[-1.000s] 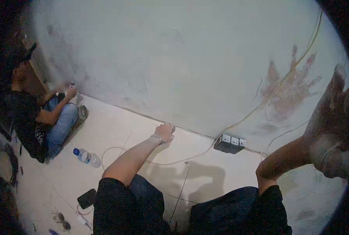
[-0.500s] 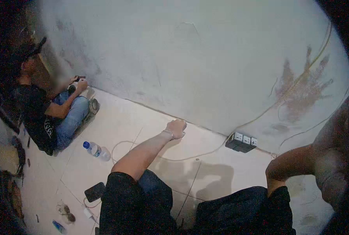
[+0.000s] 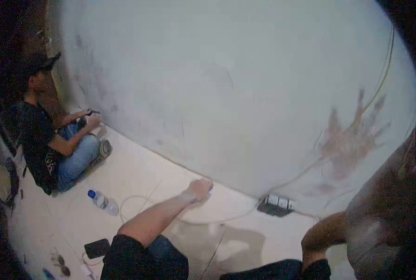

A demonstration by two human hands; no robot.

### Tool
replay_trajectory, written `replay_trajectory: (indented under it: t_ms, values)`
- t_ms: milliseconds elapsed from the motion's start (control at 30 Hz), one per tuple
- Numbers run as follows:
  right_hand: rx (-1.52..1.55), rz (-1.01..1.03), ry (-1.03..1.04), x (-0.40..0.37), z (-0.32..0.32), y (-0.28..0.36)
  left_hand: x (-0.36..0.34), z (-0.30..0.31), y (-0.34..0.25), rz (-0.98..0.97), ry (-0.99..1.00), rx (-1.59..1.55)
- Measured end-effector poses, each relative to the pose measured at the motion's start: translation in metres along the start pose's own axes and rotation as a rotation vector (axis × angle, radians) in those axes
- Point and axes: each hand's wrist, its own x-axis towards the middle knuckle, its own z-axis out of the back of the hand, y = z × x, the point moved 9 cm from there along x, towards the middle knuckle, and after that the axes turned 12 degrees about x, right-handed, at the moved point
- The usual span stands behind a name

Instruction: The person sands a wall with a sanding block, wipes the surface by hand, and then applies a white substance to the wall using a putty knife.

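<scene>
My left hand rests low by the base of the wall, knuckles up, with a bracelet at the wrist. Its fingers are curled, and a small dark thing shows at their edge, too small to name. To its right a power strip with white sockets stands against the wall, apart from the hand. My right arm bends up at the right edge, and my right hand looks large and blurred close to the camera. Its fingers cannot be made out.
At the left a person in a black cap and shirt sits cross-legged, holding a small dark object. A blue-capped bottle, phone, sunglasses and pale cable lie on the tiles. Reddish-brown stains mark the wall.
The view has tilted up, so the wall fills more of it and floor things sit lower. My left hand stays curled by the wall base. The seated person's hands have shifted slightly.
</scene>
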Motion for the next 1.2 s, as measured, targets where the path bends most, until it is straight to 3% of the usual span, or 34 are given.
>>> replay_trajectory:
  t_ms: [133, 200, 300, 500, 700, 1067, 1133, 1200]
  values:
    - [-0.009, 0.004, -0.045, -0.003, 0.009, -0.007, -0.001, -0.004, 0.002, -0.027, -0.138, -0.016]
    - [-0.004, 0.029, -0.037, -0.005, 0.006, -0.003, -0.008, 0.005, -0.006, -0.034, -0.016, 0.019]
    - [0.004, 0.010, -0.043, -0.010, 0.002, -0.016, -0.002, 0.003, -0.011, -0.094, -0.069, -0.004]
    - [0.019, -0.028, -0.087, -0.004, 0.012, -0.013, -0.004, -0.007, 0.012, -0.018, -0.177, 0.060]
    - [0.043, 0.025, -0.092, -0.008, 0.000, -0.014, 0.015, -0.019, 0.014, -0.059, -0.061, 0.006]
    - [0.080, 0.079, -0.124, 0.006, -0.031, -0.005, 0.003, 0.002, -0.005, -0.061, -0.126, 0.049]
    - [0.067, 0.056, -0.118, 0.009, -0.040, -0.010, 0.002, -0.007, 0.003, -0.038, -0.104, 0.074]
    - [-0.043, -0.094, 0.021, 0.009, -0.047, -0.019, 0.005, -0.009, 0.006, -0.044, -0.084, 0.086]
